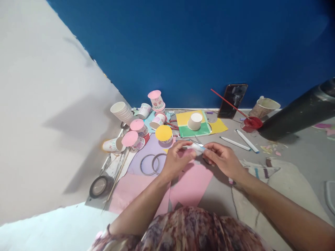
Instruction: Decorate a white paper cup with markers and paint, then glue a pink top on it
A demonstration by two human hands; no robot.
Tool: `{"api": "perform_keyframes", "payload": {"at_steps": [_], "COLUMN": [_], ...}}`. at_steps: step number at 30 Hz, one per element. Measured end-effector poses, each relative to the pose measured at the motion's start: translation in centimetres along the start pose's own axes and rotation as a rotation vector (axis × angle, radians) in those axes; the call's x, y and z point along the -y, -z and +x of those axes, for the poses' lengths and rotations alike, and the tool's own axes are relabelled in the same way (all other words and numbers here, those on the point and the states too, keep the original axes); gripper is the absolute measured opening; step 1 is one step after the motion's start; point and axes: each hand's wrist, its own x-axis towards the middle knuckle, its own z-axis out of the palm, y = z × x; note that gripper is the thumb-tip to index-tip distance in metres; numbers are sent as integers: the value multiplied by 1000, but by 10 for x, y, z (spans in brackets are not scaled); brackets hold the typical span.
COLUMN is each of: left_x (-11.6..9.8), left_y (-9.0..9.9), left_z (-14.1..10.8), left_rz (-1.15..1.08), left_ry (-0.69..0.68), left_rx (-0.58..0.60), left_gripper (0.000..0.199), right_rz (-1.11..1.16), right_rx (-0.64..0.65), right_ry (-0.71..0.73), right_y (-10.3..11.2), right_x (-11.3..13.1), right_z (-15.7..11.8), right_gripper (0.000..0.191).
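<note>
Between both hands is a small white tube with a light blue part (198,147), too blurred to tell its exact kind. My left hand (178,159) pinches its left end with fingers and thumb. My right hand (222,158) grips the blue end, fingers curled round it. Just beyond the fingers, scissor blades (196,141) show in part. Pink paper (192,183) lies under the hands. Ahead stands a plain white paper cup (195,121), upside down on a yellow and green sheet (183,130). A cup with a yellow paper disc (164,134) is near my left hand.
Decorated cups with pink discs (137,127) and a cup stack (121,111) crowd the left. Two rings (148,165) and a tape roll (99,186) lie nearer. Rightward are white markers (247,141), a red paint pot (251,124), a leaning phone (232,101) and a dark cylinder (298,111).
</note>
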Motion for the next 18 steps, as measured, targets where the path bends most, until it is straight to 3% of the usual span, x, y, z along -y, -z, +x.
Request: {"api": "perform_keyframes", "payload": {"at_steps": [3,9,13,18], "left_x": [3,2,2,8], "left_y": [12,15,10,9], "left_z": [9,10,7,11], "left_rz": [331,512,507,321], "left_ry": [-12,-25,20,100], "left_rx": [-91,-71,-98,-61], "left_gripper": [26,2,13,17], "right_rz": [3,-151,-228,-287], "right_rx": [-129,-167,-167,-207], "right_ry": [9,79,122,225], "right_y": [5,8,7,5], "right_x": [0,-2,-6,-6], "right_z": [5,8,7,2], "right_gripper": [57,47,40,27]}}
